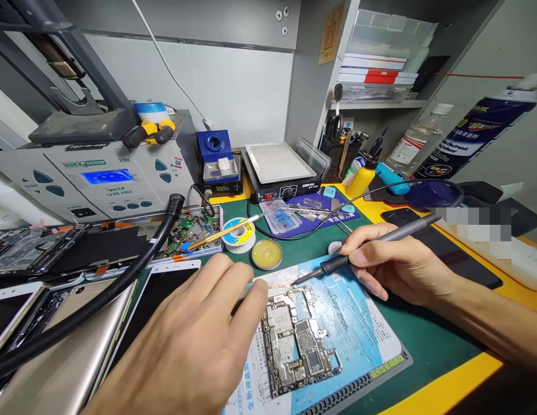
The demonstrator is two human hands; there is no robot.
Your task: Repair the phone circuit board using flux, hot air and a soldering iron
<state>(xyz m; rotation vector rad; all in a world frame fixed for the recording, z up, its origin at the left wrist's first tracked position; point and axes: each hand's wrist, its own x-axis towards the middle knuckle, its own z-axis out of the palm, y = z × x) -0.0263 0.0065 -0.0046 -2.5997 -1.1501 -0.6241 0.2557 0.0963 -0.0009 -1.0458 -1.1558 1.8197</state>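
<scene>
In my right hand (391,262) is a soldering iron (335,265), held like a pen, its tip pointing left at the top edge of a phone circuit board (305,346). My left hand (203,331) is closed, thumb and forefinger pinched at the board's upper left corner. From those fingertips a thin copper-coloured strip, apparently desoldering braid (277,286), runs toward the iron's tip. Exact contact between tip and strip is too small to tell. The board lies on a blue-and-white printed sheet (359,323) over a grey pad. Part of what my left fingers grip is hidden.
A tin of yellow flux paste (267,255) and a solder spool (239,233) stand behind my hands. A black hose (158,248) crosses the left side above several phones. The iron's cable (363,199) loops behind my right hand. A hot plate (283,170) sits at the back.
</scene>
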